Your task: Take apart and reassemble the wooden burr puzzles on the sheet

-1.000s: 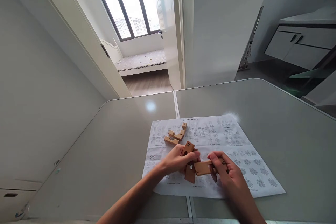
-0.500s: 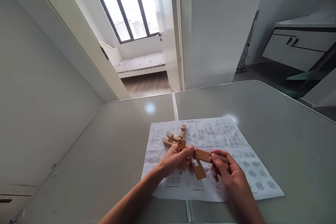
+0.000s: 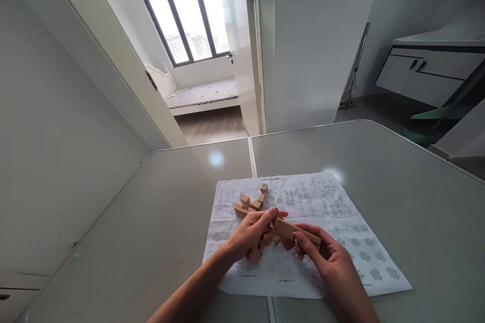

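Note:
Both my hands work low in the middle, over a printed paper sheet [image 3: 333, 202] on a grey table [image 3: 397, 171]. My left hand [image 3: 252, 234] is closed round a wooden notched block [image 3: 255, 254] that pokes out below its fingers. My right hand [image 3: 324, 255] grips another long wooden block [image 3: 293, 229], whose far end meets the left hand's block. Several loose wooden blocks [image 3: 252, 201] lie on the sheet just beyond my left hand.
The table has a seam [image 3: 252, 159] down its middle and rounded far corners. A white wall stands close on the left. Beyond the table are an open doorway, a window [image 3: 187, 15] and a grey cabinet [image 3: 424, 75] at the right.
The block in my left hand has turned down, so its numbered end is now hidden by my fingers. My right hand's block has tilted and pushed closer against it.

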`<state>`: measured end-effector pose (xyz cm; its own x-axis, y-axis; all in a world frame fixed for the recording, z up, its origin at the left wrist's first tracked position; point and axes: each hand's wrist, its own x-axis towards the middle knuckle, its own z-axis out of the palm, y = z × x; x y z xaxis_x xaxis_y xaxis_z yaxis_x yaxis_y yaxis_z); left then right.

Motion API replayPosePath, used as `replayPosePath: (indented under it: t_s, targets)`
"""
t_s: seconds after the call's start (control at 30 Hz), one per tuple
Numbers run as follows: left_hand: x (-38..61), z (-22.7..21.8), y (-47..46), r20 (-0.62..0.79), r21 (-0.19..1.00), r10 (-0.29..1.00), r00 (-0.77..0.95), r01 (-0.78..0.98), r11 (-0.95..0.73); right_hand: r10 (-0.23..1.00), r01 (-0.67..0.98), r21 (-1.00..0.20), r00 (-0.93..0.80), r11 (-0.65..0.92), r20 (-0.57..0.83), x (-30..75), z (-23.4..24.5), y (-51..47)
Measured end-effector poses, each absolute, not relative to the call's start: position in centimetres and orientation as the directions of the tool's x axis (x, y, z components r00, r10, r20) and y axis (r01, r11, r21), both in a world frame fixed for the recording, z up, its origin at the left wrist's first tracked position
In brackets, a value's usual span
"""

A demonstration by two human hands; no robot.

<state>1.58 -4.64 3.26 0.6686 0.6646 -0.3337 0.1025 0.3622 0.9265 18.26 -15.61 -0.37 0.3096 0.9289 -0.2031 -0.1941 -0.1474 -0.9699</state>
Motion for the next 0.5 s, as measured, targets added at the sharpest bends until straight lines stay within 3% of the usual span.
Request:
replayPosePath:
  t_s: [0.23, 0.5]
  targets:
    - [1.7, 2.9, -4.5, -0.291, 0.942, 0.720, 0.630, 0.055, 0.332, 0.966, -0.140, -0.978, 0.188, -0.155, -0.180, 17.9, -0.2, -15.7]
    - [1.8, 1.7, -4.3, -0.334, 0.833, 0.726, 0.601, -0.173, 0.526, 0.969, 0.046, -0.992, 0.225, -0.115, -0.101, 17.1, -0.4, -15.7]
